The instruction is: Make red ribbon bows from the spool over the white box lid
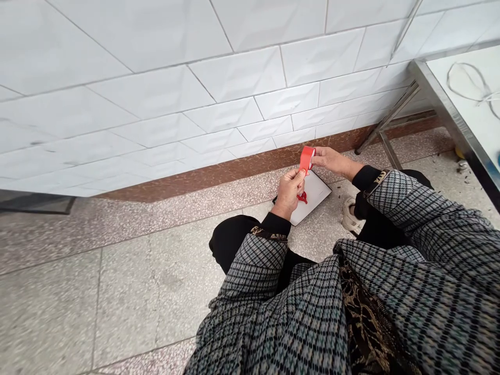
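Note:
A roll of red tape point(307, 155) is held up in front of me, near the wall's base. My right hand point(331, 160) grips the roll from the right, with fingers at its pale core. Just below and to the left, my left hand point(288, 191) is closed, pinching the lower edge or loose end of the tape; which of these I cannot tell. Beneath both hands a white rectangular panel with a dark edge point(315, 196) lies on the floor. On it, partly behind my left hand, rests a red object that looks like scissor handles point(302, 198).
A white tiled wall point(242, 73) with a brown skirting point(187, 177) runs ahead. To the right stands a metal-framed table point(453, 114) with a white cable point(474, 86) on top. Dark bits litter the speckled floor point(128, 291) near its legs.

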Available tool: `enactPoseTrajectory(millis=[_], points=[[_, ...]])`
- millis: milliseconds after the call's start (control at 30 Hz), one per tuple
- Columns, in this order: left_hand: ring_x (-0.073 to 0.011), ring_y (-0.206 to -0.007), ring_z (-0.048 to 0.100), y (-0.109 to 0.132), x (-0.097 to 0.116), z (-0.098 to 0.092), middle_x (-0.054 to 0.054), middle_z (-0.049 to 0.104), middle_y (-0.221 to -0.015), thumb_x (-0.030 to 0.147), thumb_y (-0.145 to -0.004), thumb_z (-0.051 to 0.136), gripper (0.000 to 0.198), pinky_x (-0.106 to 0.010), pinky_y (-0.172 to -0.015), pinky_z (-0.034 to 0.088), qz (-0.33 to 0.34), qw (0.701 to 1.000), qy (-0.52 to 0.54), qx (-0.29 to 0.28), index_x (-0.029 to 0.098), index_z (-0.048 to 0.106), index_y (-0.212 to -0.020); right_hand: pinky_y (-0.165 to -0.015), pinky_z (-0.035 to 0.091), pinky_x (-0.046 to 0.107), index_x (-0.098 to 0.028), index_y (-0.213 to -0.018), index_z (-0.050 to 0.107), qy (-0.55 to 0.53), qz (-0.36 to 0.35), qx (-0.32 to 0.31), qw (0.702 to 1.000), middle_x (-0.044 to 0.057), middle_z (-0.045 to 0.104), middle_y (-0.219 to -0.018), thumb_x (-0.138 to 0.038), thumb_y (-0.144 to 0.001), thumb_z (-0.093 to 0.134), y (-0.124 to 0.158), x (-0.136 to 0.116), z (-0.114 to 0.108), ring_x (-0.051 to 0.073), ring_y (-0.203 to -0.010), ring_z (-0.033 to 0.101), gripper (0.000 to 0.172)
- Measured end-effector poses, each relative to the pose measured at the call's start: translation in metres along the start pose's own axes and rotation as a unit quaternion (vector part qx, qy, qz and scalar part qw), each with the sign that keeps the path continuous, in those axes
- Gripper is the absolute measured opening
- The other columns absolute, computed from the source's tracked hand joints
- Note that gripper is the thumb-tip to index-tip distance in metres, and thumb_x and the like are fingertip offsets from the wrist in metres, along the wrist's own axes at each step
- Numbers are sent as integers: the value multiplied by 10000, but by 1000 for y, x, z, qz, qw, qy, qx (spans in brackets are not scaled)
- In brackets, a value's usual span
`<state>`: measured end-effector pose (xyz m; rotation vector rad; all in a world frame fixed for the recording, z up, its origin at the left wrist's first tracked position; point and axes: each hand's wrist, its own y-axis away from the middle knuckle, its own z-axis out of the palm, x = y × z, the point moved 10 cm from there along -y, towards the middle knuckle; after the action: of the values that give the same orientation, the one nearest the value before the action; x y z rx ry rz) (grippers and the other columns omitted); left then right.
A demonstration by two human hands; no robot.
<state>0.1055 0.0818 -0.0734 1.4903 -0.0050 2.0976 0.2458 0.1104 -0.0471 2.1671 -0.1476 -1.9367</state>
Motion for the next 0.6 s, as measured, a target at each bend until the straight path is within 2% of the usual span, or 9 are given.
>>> enactPoseTrajectory(millis=[200, 433, 600], points=[[-39, -403, 240, 0, 4, -3, 110, 357, -476, 634, -851, 905, 507, -210, -449, 194, 15, 1000, 3, 19, 184, 681, -784, -871, 547, 354, -222, -782, 739, -21, 49, -1, 999, 19, 767, -786, -243, -788, 763, 8, 1, 0, 218, -839, 650, 33], [-38, -412, 257, 0, 0, -2, 94, 397, -482, 618, -808, 921, 492, -213, -453, 180, -1, 1000, -19, 19, 171, 716, -784, -943, 511, 367, -229, -864, 776, -58, 119, -18, 991, 2, 807, -861, -271, -798, 760, 12, 15, 3, 220, -913, 698, 80], [-44, -413, 271, 0, -3, -3, 92, 401, -484, 622, -773, 935, 498, -220, -449, 174, -2, 999, -26, 21, 171, 723, -781, -951, 517, 393, -236, -848, 751, -53, 112, -18, 992, 20, 802, -869, -285, -773, 782, 12, 15, 3, 247, -922, 694, 95]])
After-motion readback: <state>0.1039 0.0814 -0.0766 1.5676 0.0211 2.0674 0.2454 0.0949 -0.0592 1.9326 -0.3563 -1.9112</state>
